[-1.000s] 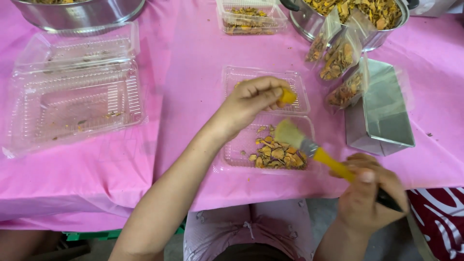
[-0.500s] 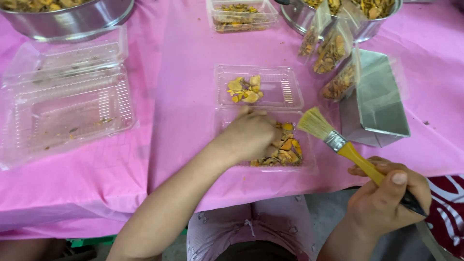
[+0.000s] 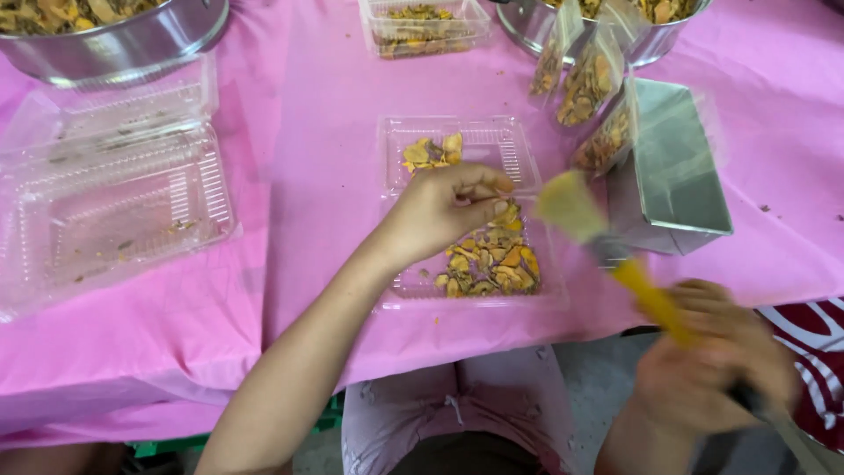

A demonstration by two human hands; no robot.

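An open clear hinged box (image 3: 527,163) lies on the pink tablecloth (image 3: 308,176). Its far half holds a few yellow-orange dried slices (image 3: 431,151), and the near half holds a pile of slices (image 3: 492,264). My left hand (image 3: 444,211) hovers over the hinge, its fingertips pinched on one small pale slice (image 3: 502,208). Blurred by motion, my right hand (image 3: 712,365) grips the yellow handle of a flat brush (image 3: 646,295). The brush's bristles (image 3: 567,205) are just right of the pinched slice.
A large empty clear box (image 3: 114,202) lies open at left, with a steel bowl (image 3: 114,40) behind it. At the back stand a small filled box (image 3: 422,26) and a steel pot (image 3: 677,40). Filled clear bags (image 3: 589,88) lean by a metal box (image 3: 677,176).
My left hand dropped a slice in the far half, dipped into the pile, and has lifted with a small piece. The brush swung away to the right, then back toward my left fingers.
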